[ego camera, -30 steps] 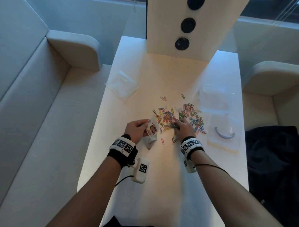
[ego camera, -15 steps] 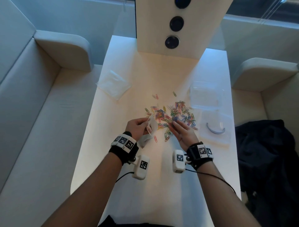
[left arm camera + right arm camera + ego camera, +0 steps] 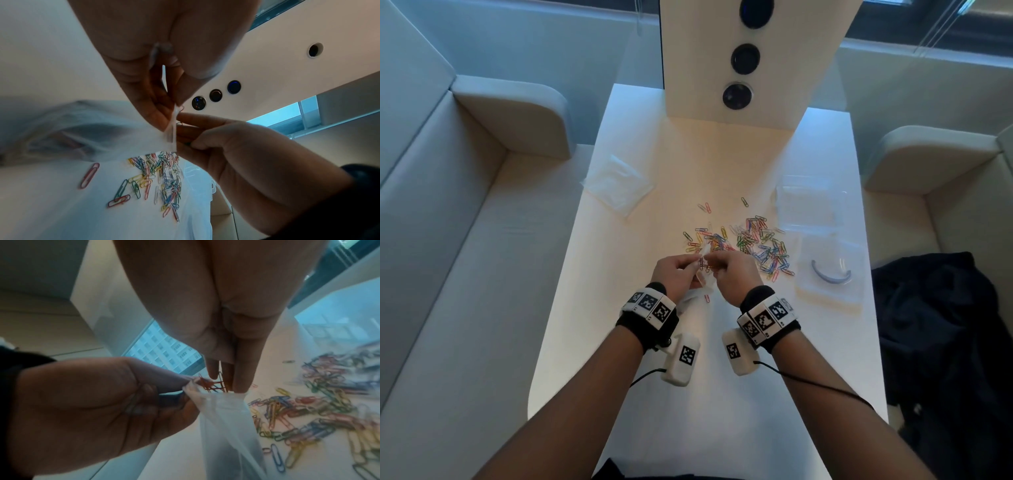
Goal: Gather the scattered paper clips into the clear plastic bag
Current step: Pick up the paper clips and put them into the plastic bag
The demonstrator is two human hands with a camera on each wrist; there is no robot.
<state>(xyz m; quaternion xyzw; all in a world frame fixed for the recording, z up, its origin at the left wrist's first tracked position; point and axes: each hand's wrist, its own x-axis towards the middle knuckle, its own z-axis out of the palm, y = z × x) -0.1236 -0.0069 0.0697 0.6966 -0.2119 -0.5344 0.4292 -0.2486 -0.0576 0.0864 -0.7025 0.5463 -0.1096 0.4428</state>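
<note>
Left hand [image 3: 156, 68] at 12 o'clock, fingertips pinching top edge of clear plastic bag [image 3: 88, 129]. Bag billowing out toward 9 o'clock, blurred. Right hand [image 3: 236, 155] entering from 4 o'clock, fingers pinched at bag mouth, thin clip wire just showing there. Coloured paper clips [image 3: 162, 177] heaped on white table [image 3: 51, 211] at 6 o'clock; one red clip [image 3: 89, 175] apart toward 8 o'clock.

bench [image 3: 619, 342]: smooth matt white | bag [image 3: 222, 418]: thin clear plastic, slightly cloudy, soft creases | paper clips [image 3: 760, 243]: glossy coloured coating | lidded box [image 3: 828, 270]: clear glossy plastic | dark garment [image 3: 941, 325]: matt cloth
</note>
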